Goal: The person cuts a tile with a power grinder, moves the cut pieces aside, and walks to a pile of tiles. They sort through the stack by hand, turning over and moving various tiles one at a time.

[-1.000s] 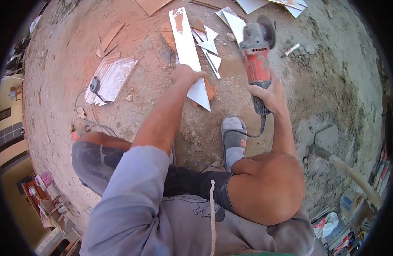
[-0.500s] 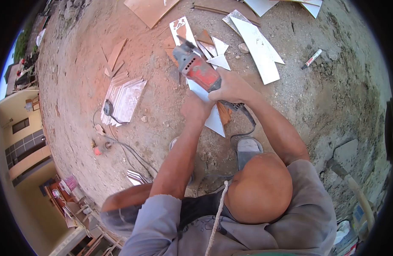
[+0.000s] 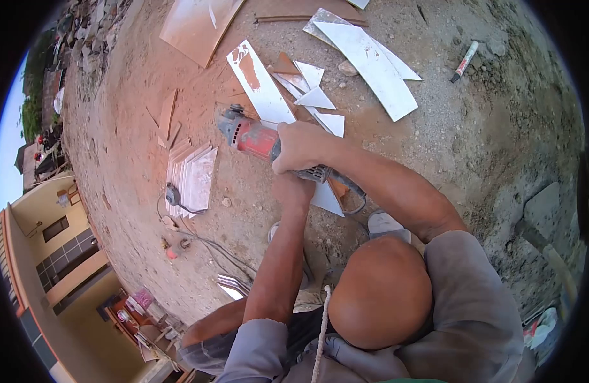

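Note:
My right hand [image 3: 301,145] is wrapped round the body of a red and grey angle grinder [image 3: 253,136], whose head points to the upper left. Just below it, my left hand [image 3: 293,186] is close under the grinder; its fingers are hidden, so its hold cannot be made out. A long white tile strip [image 3: 278,107] with a brown patch lies on the ground behind the grinder. A white pointed tile piece [image 3: 328,199] shows below the hands. Broken white tile pieces [image 3: 316,98] lie beyond my right hand.
Stacked tiles [image 3: 193,175] with a dark round tool on top lie left, near cables [image 3: 221,249] and a small red-tipped object [image 3: 173,251]. Large white tile pieces [image 3: 377,64] and a marker [image 3: 466,60] lie on the dirt. A long-handled tool [image 3: 550,252] is at right.
The grinder has swung left, its head now off the tile strip, with my right hand still on it. My left hand's fingers have gone out of sight. The camera view has shifted.

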`<state>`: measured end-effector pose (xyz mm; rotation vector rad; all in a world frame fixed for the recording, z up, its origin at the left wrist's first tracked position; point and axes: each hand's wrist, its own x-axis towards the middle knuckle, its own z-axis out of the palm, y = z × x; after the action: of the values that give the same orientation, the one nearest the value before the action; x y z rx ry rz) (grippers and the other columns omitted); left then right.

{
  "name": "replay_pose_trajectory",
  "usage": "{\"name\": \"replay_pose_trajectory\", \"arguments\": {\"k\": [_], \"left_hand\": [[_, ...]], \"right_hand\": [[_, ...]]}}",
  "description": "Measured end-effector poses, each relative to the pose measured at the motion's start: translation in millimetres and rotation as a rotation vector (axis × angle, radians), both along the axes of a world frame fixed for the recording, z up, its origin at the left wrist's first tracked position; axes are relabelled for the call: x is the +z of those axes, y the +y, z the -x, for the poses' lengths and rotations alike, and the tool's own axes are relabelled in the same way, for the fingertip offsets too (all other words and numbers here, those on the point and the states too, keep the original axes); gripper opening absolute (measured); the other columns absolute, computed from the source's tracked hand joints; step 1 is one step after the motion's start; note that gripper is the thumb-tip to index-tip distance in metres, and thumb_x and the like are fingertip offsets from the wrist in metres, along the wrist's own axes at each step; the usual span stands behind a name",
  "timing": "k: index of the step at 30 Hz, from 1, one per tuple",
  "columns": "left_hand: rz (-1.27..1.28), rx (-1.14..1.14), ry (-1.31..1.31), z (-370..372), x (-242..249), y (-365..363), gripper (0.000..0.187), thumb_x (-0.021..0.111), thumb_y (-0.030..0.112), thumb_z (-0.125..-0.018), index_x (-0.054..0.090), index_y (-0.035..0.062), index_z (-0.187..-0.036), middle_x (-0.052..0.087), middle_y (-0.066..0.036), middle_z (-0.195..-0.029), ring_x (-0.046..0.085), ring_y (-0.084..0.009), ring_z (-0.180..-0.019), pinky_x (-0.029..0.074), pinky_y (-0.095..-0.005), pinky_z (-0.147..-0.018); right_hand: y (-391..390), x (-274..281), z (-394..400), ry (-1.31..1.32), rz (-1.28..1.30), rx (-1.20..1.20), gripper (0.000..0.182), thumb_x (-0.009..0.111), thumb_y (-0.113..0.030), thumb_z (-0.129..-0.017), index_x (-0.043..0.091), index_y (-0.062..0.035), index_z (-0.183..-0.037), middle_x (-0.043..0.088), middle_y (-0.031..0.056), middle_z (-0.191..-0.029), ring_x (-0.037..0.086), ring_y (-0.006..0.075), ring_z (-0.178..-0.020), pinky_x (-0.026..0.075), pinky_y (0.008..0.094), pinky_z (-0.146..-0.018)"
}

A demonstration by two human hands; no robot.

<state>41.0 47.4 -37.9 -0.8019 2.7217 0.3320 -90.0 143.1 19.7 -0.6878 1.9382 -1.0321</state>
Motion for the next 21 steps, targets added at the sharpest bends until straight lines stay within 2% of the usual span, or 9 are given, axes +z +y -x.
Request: {"name": "replay_pose_trajectory", "arguments": {"k": [8,10,14,16,21], "left_hand": [[0.052,-0.059,-0.038,-5.7,-2.4,-1.1,0.048,0.067,0.045,-0.078,0.064,0.0180,-0.117,0.069,-0.010,-0.108,0.067,-0.0305,-0.099,0.052,-0.0425,-0.078],[-0.007,-0.037,-0.143,-4.7,-2.4,-2.2,0.056,0.070,0.040,-0.076,0.058,0.0185,-0.126,0.066,-0.012,-0.118,0.063,-0.0304,-0.110,0.051,-0.0429,-0.084],[-0.026,-0.019,-0.080,-6.1,-5.0,-0.4,0.055,0.070,0.040,-0.076,0.058,0.0192,-0.127,0.066,-0.011,-0.119,0.062,-0.0299,-0.111,0.050,-0.0419,-0.086],[0.079,-0.068,-0.037,-8.7,-7.8,0.0,0.044,0.067,0.045,-0.077,0.065,0.0202,-0.113,0.071,-0.008,-0.103,0.068,-0.0294,-0.096,0.053,-0.0409,-0.076],[0.101,-0.108,0.065,-12.1,-8.2,1.5,0.044,0.069,0.043,-0.076,0.065,0.0207,-0.113,0.071,-0.007,-0.101,0.068,-0.0285,-0.094,0.052,-0.0406,-0.075]], "right_hand": [[0.5,8.9,-4.1,-0.046,-0.028,0.040,0.061,0.071,-0.032,-0.061,0.061,0.0110,-0.103,0.066,0.0299,-0.098,0.066,0.0397,-0.093,0.053,0.0412,-0.083],[-0.4,6.6,-4.9,-0.047,-0.051,0.040,0.061,0.070,-0.033,-0.061,0.061,0.0115,-0.103,0.066,0.0301,-0.097,0.067,0.0390,-0.092,0.053,0.0410,-0.083],[-0.2,5.6,-6.5,-0.047,-0.072,0.031,0.061,0.070,-0.033,-0.061,0.062,0.0116,-0.102,0.067,0.0301,-0.096,0.067,0.0389,-0.091,0.053,0.0409,-0.082],[1.6,8.6,-5.7,-0.043,-0.076,0.042,0.060,0.070,-0.032,-0.060,0.062,0.0117,-0.100,0.067,0.0300,-0.094,0.067,0.0391,-0.090,0.054,0.0408,-0.081],[5.1,13.2,-7.9,-0.043,-0.080,0.034,0.058,0.070,-0.032,-0.059,0.063,0.0117,-0.098,0.067,0.0299,-0.093,0.068,0.0390,-0.088,0.054,0.0406,-0.080]]}}
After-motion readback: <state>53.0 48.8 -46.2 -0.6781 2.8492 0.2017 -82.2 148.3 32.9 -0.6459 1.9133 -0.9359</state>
